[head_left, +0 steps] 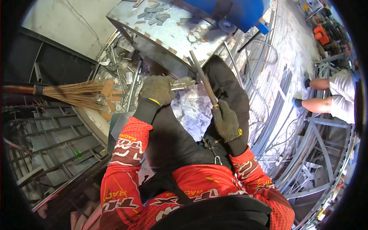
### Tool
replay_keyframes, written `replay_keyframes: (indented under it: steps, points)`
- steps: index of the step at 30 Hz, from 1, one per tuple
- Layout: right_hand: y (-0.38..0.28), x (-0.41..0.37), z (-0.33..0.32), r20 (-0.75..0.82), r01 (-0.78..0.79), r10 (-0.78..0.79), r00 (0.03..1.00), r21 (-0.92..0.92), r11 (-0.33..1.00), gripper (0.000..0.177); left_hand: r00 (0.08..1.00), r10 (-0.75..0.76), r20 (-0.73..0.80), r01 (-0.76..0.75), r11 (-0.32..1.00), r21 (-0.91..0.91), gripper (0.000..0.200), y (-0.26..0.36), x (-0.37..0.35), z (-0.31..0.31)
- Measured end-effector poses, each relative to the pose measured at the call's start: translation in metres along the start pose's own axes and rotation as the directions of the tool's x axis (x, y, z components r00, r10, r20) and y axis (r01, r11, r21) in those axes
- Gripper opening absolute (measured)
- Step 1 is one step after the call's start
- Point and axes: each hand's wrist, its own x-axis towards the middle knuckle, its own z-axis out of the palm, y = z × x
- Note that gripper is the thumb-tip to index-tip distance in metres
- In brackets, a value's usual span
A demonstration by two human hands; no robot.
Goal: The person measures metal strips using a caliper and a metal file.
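Note:
My left hand (156,90), in a dark work glove, is closed around silver locking pliers (183,83) whose jaws point right. Those jaws end close to a long brownish-grey metal rod (202,76), and a small dark piece by the jaw tips is too small to name. The rod's lower end is wrapped in the fingers of my gloved right hand (227,122). From there it slants up and left, its far tip overlapping the edge of the metal-topped table (180,34). Both hands are over my dark-trousered knees.
Small flat metal pieces (154,15) lie on the table near a blue machine (234,11). A straw broom (73,94) rests at left above a metal grid frame (50,149). Long metal bars (274,111) and cables cover the floor at right, where a person's legs (320,94) show.

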Motion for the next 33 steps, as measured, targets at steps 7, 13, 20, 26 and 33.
replay_keyframes:
  steps: [7, 13, 20, 26, 33]
  points:
    - [0.008, -0.006, 0.000, -0.168, 0.087, -0.066, 0.984, 0.123, 0.989, 0.027, 0.970, 0.158, 0.187, -0.107, 0.961, -0.254, 0.041, -0.024, 0.009, -0.014]
    - [0.010, -0.004, 0.006, -0.120, 0.065, -0.052, 0.991, 0.106, 0.992, 0.026, 0.885, 0.124, 0.449, 0.045, 0.937, -0.346, 0.049, -0.027, 0.027, -0.022]
    - [-0.014, 0.032, 0.003, -0.038, 0.058, -0.063, 0.997, -0.127, 0.990, 0.026, 0.914, 0.122, 0.387, 0.019, 0.940, -0.341, 0.057, -0.023, 0.024, -0.023]
    - [-0.030, 0.092, 0.014, -0.029, 0.161, -0.175, 0.984, -0.270, 0.949, 0.025, 0.894, 0.117, 0.433, 0.039, 0.941, -0.335, 0.058, -0.020, 0.026, -0.027]
    - [-0.008, -0.003, -0.014, -0.033, 0.075, -0.088, 0.996, -0.287, 0.955, 0.022, 0.902, 0.159, 0.402, -0.007, 0.935, -0.355, 0.055, -0.026, 0.029, -0.027]
